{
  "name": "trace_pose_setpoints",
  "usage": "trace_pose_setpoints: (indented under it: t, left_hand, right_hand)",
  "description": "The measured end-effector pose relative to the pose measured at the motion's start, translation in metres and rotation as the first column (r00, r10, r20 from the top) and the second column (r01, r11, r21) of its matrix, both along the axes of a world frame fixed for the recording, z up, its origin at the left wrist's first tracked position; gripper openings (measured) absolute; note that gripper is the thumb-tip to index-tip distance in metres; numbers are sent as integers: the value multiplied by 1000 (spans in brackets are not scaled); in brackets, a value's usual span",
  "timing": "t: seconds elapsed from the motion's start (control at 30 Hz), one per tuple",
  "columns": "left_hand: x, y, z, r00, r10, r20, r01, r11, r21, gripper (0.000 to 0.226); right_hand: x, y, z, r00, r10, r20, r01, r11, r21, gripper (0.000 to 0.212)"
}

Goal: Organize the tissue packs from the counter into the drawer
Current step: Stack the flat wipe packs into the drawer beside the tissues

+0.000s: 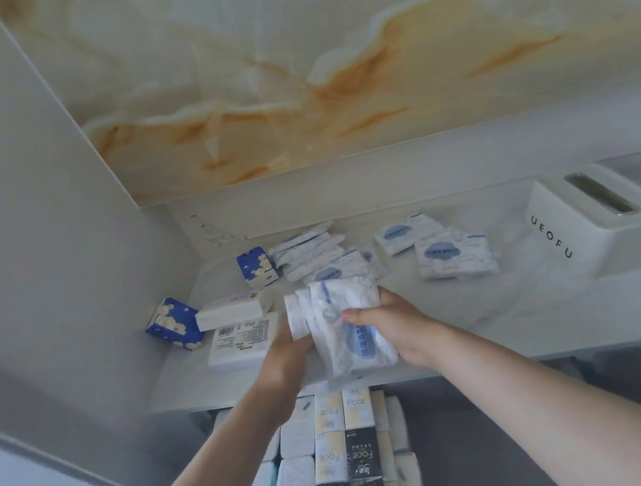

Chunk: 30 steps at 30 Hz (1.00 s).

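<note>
Both hands are closed on a bundle of white-and-blue tissue packs. The left hand clamps its left side, and the right hand holds the other side with the thumb laid across the front. The bundle sits above the front edge of the surface, just over the open drawer. The packs look slippery and are fanned unevenly, so it would help to square them edge to edge before lowering them, keeping pressure from both sides so none slides out. The rows of Face packs already stand tight in the drawer. The bundle probably belongs in the bare grey area to their right, set down on edge to match. More loose packs and blue flowered packs are not yet cleared from the surface.
</note>
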State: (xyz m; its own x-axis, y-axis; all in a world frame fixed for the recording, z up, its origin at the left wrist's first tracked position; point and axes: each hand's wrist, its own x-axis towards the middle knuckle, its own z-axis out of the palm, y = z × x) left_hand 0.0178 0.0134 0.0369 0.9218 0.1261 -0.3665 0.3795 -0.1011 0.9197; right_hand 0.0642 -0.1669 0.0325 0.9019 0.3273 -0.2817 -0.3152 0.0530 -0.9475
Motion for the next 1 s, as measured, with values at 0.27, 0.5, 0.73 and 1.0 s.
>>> trace_pose_setpoints:
  t: [0.27, 0.5, 0.73, 1.0]
  left_hand:
    - [-73, 12, 19, 960, -274, 51, 278, 956, -93, 52]
    - [-101, -5, 30, 897, -425, 124, 374, 876, 304, 30]
    - [-112, -46, -1, 897, -429, 105, 359, 847, 392, 64]
    - [-124, -85, -46, 797, -603, -27, 486, 613, 623, 80]
  right_hand:
    - [-66, 29, -13, 991, 133, 33, -128, 986, -110, 62]
    - [-91, -11, 5, 976, 208, 59, -177, 928, -328, 71]
    - [-112, -68, 33, 929, 346, 130, -165, 703, -691, 67]
    - [-130, -94, -1, 869, 484, -107, -246, 233, -941, 32]
